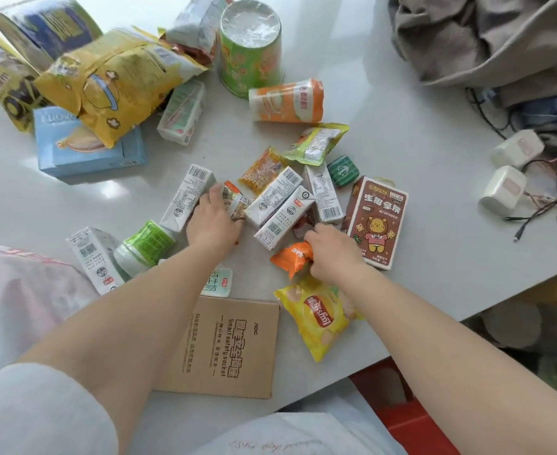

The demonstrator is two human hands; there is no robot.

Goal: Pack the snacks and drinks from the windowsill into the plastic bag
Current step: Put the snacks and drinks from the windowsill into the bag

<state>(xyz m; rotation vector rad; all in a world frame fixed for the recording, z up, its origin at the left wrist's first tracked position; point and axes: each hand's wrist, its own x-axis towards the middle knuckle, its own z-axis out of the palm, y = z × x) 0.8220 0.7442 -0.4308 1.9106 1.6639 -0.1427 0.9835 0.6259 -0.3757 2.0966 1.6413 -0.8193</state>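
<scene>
Snacks and drinks lie scattered on the white windowsill (402, 133). My left hand (213, 221) is in the middle of them, its fingers closed around a small brown-and-orange snack packet (234, 201) between several white drink cartons (187, 197). My right hand (333, 254) grips an orange snack packet (292, 257) just above a yellow chip bag (320, 318). A brown carton with a bear (377, 221) lies right of that hand. The pinkish-white plastic bag (17, 297) sits at the left edge, beside my left forearm.
At the back stand a green cup (252, 47), a yellow popcorn bag (113, 80), a blue box (86, 152) and an orange packet (287, 100). A cardboard socket box (228, 346) lies near me. White chargers with cables (507, 188) and piled clothes (487, 37) occupy the right.
</scene>
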